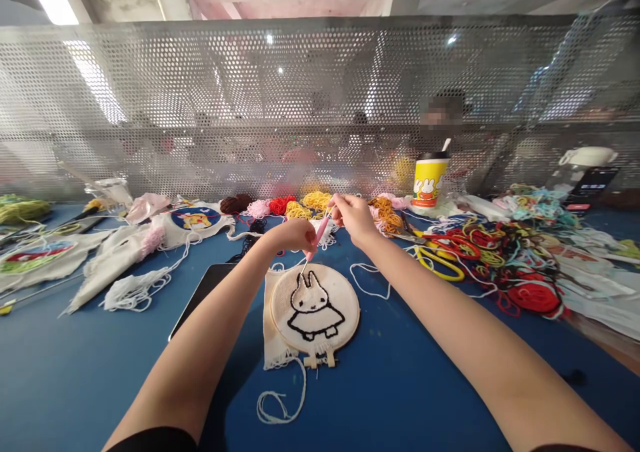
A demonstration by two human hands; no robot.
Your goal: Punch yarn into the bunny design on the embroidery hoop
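Observation:
A pink punch needle slants over the far edge of a round wooden embroidery hoop, its thin metal tip pointing down toward the rabbit's ears. My left hand is closed around the lower part of its handle. At the handle's upper end my right hand is closed in a pinch, with a bit of white yarn showing at the fingertips. Stretched in the hoop, cream cloth bears a rabbit outlined in black yarn, partly filled with white. A white yarn tail trails from the hoop's near side.
A black tablet lies partly under my left forearm. Yellow-handled scissors and a tangled yarn heap are at right. Yarn bundles, a yellow cup and a perforated metal screen stand behind. Other embroidered cloths lie left.

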